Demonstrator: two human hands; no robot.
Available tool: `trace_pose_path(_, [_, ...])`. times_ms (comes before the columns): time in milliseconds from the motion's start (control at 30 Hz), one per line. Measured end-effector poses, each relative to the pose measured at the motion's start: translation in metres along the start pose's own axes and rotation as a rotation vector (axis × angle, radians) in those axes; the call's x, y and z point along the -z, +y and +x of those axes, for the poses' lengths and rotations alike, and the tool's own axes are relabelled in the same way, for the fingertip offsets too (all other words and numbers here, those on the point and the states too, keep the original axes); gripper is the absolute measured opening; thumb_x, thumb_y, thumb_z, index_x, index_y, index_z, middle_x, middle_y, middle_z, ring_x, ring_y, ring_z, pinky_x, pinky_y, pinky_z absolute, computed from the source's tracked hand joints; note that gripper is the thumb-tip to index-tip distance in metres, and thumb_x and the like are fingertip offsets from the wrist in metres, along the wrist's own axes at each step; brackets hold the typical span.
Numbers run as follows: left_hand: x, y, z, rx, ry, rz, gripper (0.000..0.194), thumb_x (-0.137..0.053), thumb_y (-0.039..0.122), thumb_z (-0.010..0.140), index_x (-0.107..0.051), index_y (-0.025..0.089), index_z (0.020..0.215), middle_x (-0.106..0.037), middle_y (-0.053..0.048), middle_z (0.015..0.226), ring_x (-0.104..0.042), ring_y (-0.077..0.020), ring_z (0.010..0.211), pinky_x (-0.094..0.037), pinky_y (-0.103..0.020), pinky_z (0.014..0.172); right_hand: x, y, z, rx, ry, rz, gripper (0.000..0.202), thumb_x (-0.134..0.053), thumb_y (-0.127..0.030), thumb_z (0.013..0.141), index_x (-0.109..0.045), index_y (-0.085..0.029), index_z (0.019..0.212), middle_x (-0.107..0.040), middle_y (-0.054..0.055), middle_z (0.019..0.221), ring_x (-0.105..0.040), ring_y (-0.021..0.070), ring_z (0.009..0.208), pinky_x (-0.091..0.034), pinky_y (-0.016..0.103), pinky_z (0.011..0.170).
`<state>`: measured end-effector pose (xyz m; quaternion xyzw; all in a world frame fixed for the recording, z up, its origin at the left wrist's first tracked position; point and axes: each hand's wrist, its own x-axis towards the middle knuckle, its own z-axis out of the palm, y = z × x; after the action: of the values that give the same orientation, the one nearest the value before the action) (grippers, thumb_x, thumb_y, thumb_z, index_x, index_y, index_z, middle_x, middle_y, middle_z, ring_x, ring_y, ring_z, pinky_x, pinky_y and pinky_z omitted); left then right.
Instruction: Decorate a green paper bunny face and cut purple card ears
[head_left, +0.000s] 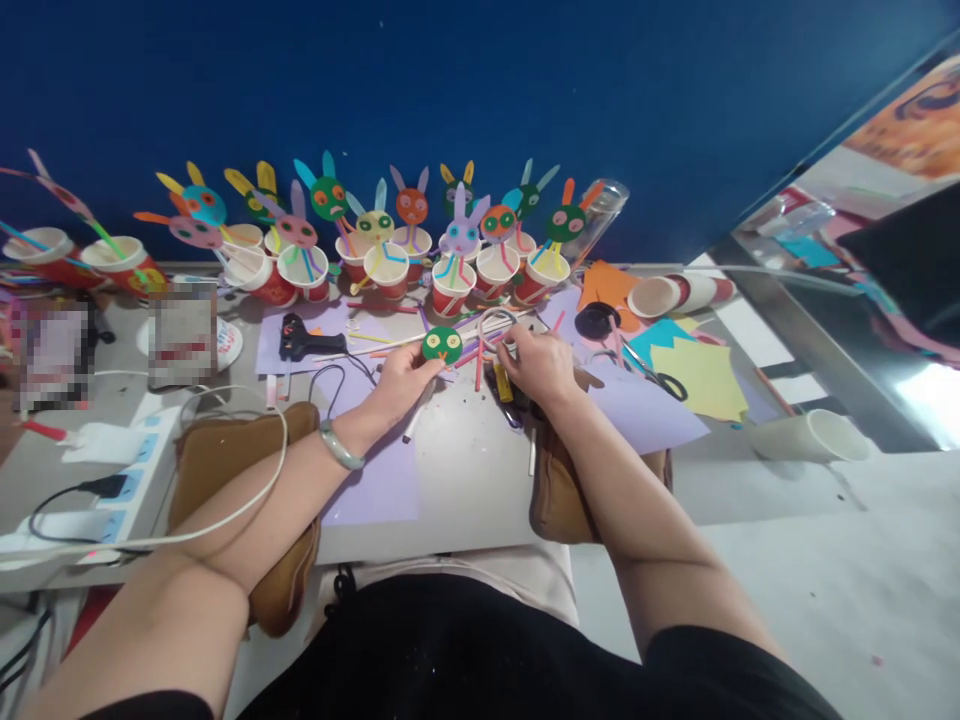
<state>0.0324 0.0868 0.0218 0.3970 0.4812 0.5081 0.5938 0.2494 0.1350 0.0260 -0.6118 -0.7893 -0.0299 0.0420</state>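
My left hand point(405, 385) pinches a round green paper face point(442, 345) by its lower edge. The face has two pale ringed eyes and a small orange piece below them. My right hand point(541, 362) is curled, its fingers by a pale loop point(496, 322) among paper strips and sticks; what its fingertips hold is hidden. A yellow and black tool point(503, 384) lies under this hand. A marker-like white stick point(418, 415) rests on the table below my left hand.
Red and white paper cups point(454, 290) with paper rabbit figures line the blue wall. A black glue gun point(307, 340) lies left. Coloured sheets point(701, 375), black-handled scissors point(666, 385) and a tape roll point(598, 320) lie right. A power strip point(135, 480) and white cable are at left.
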Motion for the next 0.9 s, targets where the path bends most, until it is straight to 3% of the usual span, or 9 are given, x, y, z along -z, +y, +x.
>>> trace_pose_path(200, [-0.001, 0.005, -0.003, 0.013, -0.030, 0.021, 0.020, -0.075, 0.030, 0.064, -0.065, 0.017, 0.075, -0.061, 0.003, 0.068, -0.056, -0.0087, 0.054, -0.049, -0.023, 0.052, -0.002, 0.002, 0.000, 0.097, 0.037, 0.013, 0.034, -0.042, -0.032, 0.107, -0.071, -0.016, 0.108, -0.079, 0.013, 0.089, -0.068, 0.0278, 0.084, -0.040, 0.036, 0.087])
trace_pose_path(433, [0.001, -0.002, -0.001, 0.048, -0.036, 0.032, 0.028, -0.077, 0.034, 0.064, -0.067, 0.016, 0.083, -0.063, 0.003, 0.069, -0.058, -0.0095, 0.053, -0.046, -0.022, 0.049, -0.022, 0.012, 0.002, 0.292, 0.341, 0.089, 0.027, -0.050, -0.032, 0.104, -0.067, -0.019, 0.088, -0.071, 0.007, 0.068, -0.057, 0.0221, 0.064, -0.036, 0.035, 0.074])
trace_pose_path(600, [0.002, -0.001, 0.000, 0.024, -0.031, 0.023, 0.026, -0.076, 0.033, 0.063, -0.067, 0.016, 0.081, -0.060, 0.003, 0.067, -0.056, -0.0093, 0.051, -0.047, -0.024, 0.049, -0.019, 0.014, 0.003, 0.339, 0.411, 0.194, 0.022, -0.052, -0.029, 0.101, -0.062, -0.021, 0.083, -0.065, 0.004, 0.064, -0.054, 0.0197, 0.061, -0.036, 0.035, 0.071])
trace_pose_path(733, [0.003, 0.003, -0.002, 0.001, -0.031, 0.021, 0.025, -0.077, 0.034, 0.064, -0.069, 0.016, 0.080, -0.063, 0.002, 0.069, -0.056, -0.0103, 0.053, -0.050, -0.027, 0.053, -0.006, 0.001, 0.000, 0.196, 0.357, 0.565, 0.011, -0.063, -0.034, 0.093, -0.060, -0.023, 0.092, -0.062, 0.000, 0.067, -0.055, 0.0182, 0.063, -0.040, 0.035, 0.072])
trace_pose_path(900, [0.006, 0.005, -0.001, -0.038, -0.052, -0.004, 0.019, -0.076, 0.030, 0.067, -0.068, 0.016, 0.076, -0.060, 0.003, 0.065, -0.052, -0.0093, 0.057, -0.046, -0.024, 0.055, 0.002, -0.041, -0.002, -0.007, 0.052, 1.364, 0.041, -0.078, -0.049, 0.081, -0.057, -0.023, 0.105, -0.062, -0.002, 0.080, -0.059, 0.0161, 0.071, -0.047, 0.030, 0.068])
